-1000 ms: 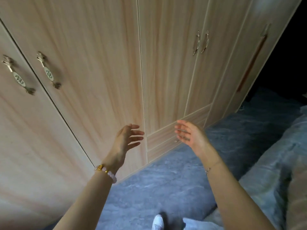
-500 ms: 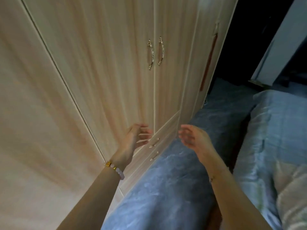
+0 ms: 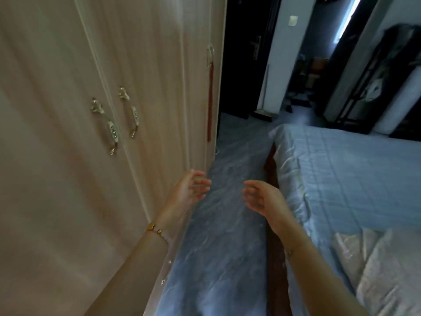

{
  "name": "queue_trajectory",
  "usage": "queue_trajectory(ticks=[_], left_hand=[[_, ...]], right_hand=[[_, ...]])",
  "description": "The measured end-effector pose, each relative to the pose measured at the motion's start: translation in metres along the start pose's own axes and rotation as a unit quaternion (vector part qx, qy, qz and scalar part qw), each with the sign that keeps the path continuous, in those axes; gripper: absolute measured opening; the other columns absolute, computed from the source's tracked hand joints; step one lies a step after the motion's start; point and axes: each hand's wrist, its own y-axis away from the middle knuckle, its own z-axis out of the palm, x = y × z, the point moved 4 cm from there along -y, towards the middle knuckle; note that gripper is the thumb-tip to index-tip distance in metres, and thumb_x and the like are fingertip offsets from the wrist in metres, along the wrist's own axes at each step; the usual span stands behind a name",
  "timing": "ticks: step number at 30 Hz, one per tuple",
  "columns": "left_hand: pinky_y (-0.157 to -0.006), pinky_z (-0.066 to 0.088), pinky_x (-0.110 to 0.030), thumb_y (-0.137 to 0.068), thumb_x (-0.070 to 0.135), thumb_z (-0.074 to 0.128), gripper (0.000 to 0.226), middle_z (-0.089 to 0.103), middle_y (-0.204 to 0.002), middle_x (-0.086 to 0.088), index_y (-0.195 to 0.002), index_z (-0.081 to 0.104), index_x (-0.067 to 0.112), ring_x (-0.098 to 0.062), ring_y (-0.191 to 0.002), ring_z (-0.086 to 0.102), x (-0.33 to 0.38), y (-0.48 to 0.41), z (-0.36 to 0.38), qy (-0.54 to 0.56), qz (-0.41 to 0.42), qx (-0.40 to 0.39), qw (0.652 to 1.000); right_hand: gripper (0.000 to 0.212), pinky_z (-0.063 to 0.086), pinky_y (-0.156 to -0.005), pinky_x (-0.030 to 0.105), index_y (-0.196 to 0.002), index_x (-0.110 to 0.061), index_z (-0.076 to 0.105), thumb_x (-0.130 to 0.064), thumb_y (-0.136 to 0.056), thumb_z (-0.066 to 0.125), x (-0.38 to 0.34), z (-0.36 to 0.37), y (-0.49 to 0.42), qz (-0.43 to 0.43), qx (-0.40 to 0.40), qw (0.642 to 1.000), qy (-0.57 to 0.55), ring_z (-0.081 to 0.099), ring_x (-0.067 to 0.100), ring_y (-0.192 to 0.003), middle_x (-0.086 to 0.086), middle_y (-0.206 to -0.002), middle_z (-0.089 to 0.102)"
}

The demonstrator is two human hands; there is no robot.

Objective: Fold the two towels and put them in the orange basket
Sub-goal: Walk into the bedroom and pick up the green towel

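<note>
I see the bed (image 3: 355, 169) filling the right of the frame, covered by a pale blue sheet (image 3: 341, 201). A cream quilt (image 3: 382, 270) lies bunched on it at lower right. Grey floor (image 3: 223, 236) runs up the centre.

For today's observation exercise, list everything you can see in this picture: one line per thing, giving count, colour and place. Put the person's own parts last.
wardrobe: one, light wood, filling the left side, doors shut
door handles: two clear ones, pale metal, side by side left of centre; a third further along, blurred
tassel: one, red, hanging near the wardrobe's far edge
floor: grey, marbled, between wardrobe and bed
bed: one, pale blue cover, right side
quilt: one, whitish, lower right on the bed
doorway: one, dark, top centre
bracelet: one, gold and pale beads, left wrist
left hand: open, empty, by the wardrobe
right hand: open, empty, above the floor
</note>
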Motion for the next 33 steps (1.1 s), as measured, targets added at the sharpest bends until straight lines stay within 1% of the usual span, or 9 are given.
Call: queue_trajectory(ticks=[2, 4, 7, 10, 15, 18, 24, 29, 33], left_hand=[[-0.063, 0.046, -0.023, -0.099, 0.032, 0.031, 0.032, 0.069, -0.06, 0.009, -0.086, 0.057, 0.018, -0.003, -0.055, 0.063, 0.016, -0.04, 0.004, -0.01, 0.007, -0.018, 1.0], [-0.064, 0.048, -0.024, -0.099, 0.033, 0.033, 0.032, 0.07, -0.067, 0.007, -0.086, 0.059, 0.019, -0.007, -0.062, 0.064, 0.028, -0.075, 0.01, -0.014, 0.01, -0.028, 0.999], [-0.065, 0.048, -0.024, -0.099, 0.033, 0.035, 0.031, 0.069, -0.076, 0.002, -0.087, 0.061, 0.018, -0.013, -0.071, 0.062, 0.032, -0.117, 0.026, -0.014, 0.008, -0.045, 0.999], [-0.066, 0.048, -0.025, -0.099, 0.032, 0.035, 0.03, 0.066, -0.082, -0.002, -0.09, 0.059, 0.017, -0.014, -0.071, 0.062, 0.029, -0.157, 0.045, -0.024, 0.0, -0.069, 0.997], [-0.069, 0.048, -0.027, -0.099, 0.031, 0.034, 0.03, 0.066, -0.082, -0.002, -0.09, 0.059, 0.017, -0.014, -0.072, 0.062, 0.027, -0.245, 0.082, -0.043, -0.014, -0.088, 0.995], [-0.07, 0.049, -0.028, -0.099, 0.031, 0.035, 0.031, 0.068, -0.079, -0.001, -0.09, 0.06, 0.016, -0.015, -0.072, 0.062, 0.029, -0.295, 0.101, -0.045, -0.018, -0.085, 0.995], [-0.072, 0.048, -0.03, -0.099, 0.033, 0.034, 0.033, 0.067, -0.084, -0.004, -0.093, 0.061, 0.015, -0.016, -0.075, 0.062, 0.052, -0.426, 0.159, -0.046, -0.013, -0.064, 0.997], [-0.079, 0.05, -0.036, -0.099, 0.032, 0.035, 0.033, 0.068, -0.084, -0.005, -0.092, 0.062, 0.014, -0.018, -0.076, 0.063, 0.069, -0.523, 0.199, -0.052, 0.004, -0.043, 0.998], [-0.074, 0.05, -0.034, -0.099, 0.031, 0.036, 0.032, 0.068, -0.082, -0.005, -0.092, 0.061, 0.013, -0.018, -0.074, 0.062, 0.075, -0.584, 0.22, -0.041, 0.003, -0.029, 0.999]], right_hand=[[0.021, 0.049, -0.077, 0.028, -0.089, -0.018, 0.068, -0.021, -0.092, 0.048, -0.019, 0.003, -0.03, -0.023, 0.01, 1.0, -0.007, 0.066, 0.013, -0.071, -0.002, -0.072, 0.07], [0.022, 0.049, -0.076, 0.028, -0.089, -0.02, 0.069, -0.022, -0.092, 0.047, -0.035, 0.003, -0.056, -0.043, 0.018, 0.999, -0.013, 0.066, 0.013, -0.072, -0.001, -0.075, 0.071], [0.023, 0.048, -0.073, 0.027, -0.088, -0.02, 0.068, -0.022, -0.093, 0.046, -0.04, -0.005, -0.088, -0.037, 0.039, 0.999, -0.009, 0.066, 0.013, -0.072, 0.001, -0.078, 0.07], [0.023, 0.048, -0.072, 0.027, -0.088, -0.02, 0.068, -0.022, -0.093, 0.045, -0.038, -0.017, -0.121, -0.014, 0.048, 0.999, -0.018, 0.065, 0.014, -0.073, 0.002, -0.081, 0.069], [0.024, 0.047, -0.076, 0.027, -0.089, -0.02, 0.066, -0.021, -0.093, 0.042, -0.064, -0.041, -0.202, -0.011, 0.067, 0.997, -0.041, 0.063, 0.017, -0.077, 0.003, -0.083, 0.067], [0.023, 0.047, -0.075, 0.027, -0.089, -0.018, 0.065, -0.02, -0.093, 0.042, -0.09, -0.05, -0.251, -0.016, 0.062, 0.996, -0.056, 0.063, 0.017, -0.077, 0.004, -0.083, 0.066], [0.02, 0.049, -0.075, 0.028, -0.089, -0.019, 0.066, -0.021, -0.091, 0.046, -0.14, -0.077, -0.386, -0.001, 0.045, 0.998, -0.05, 0.064, 0.016, -0.077, 0.003, -0.082, 0.067], [0.021, 0.05, -0.073, 0.026, -0.089, -0.019, 0.066, -0.02, -0.092, 0.045, -0.192, -0.097, -0.487, -0.01, 0.032, 0.999, -0.039, 0.065, 0.015, -0.077, 0.003, -0.081, 0.067], [0.022, 0.048, -0.074, 0.026, -0.089, -0.018, 0.065, -0.018, -0.092, 0.044, -0.222, -0.105, -0.552, -0.007, 0.022, 0.999, -0.039, 0.063, 0.015, -0.074, 0.002, -0.078, 0.066]])
